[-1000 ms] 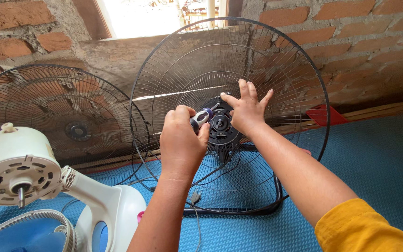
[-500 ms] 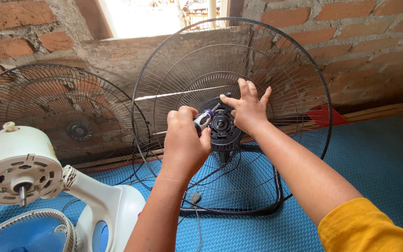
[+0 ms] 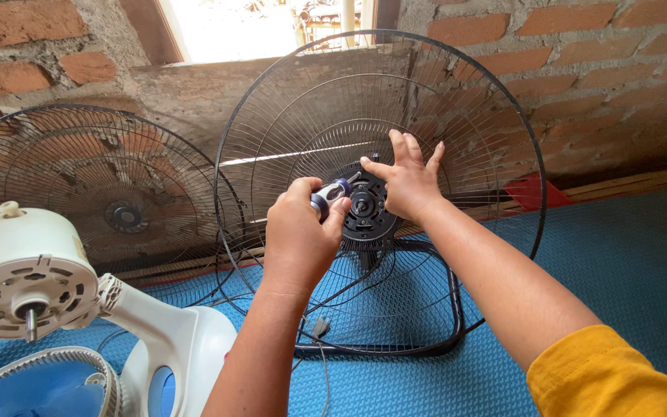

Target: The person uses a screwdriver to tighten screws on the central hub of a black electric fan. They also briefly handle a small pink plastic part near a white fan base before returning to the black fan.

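Holding the screwdriver (image 3: 332, 193) in your left hand (image 3: 299, 239), you have its handle clenched in your fist, the tip aimed toward 3 o'clock at the black hub (image 3: 364, 207) in the middle of the wire fan guard (image 3: 380, 100). Your right hand (image 3: 409, 184) is not clenched on anything: it lies flat with fingers spread against the hub and the wires at its 3 o'clock side, bracing them.

The guard stands upright on the blue mat (image 3: 627, 262), leaning toward the brick wall (image 3: 611, 69), with its black tube base (image 3: 441, 324) at 6 o'clock. It looks light and springy; the thin wires probably bend if you squeeze them, so the stiff hub or the outer rim is likely the safer place to take hold. The screwdriver handle looks smooth, so a full fist suits it.

At 9 o'clock a second guard (image 3: 79, 185) leans on the wall, and a white fan motor (image 3: 28, 270) on its stand sits near your left elbow.
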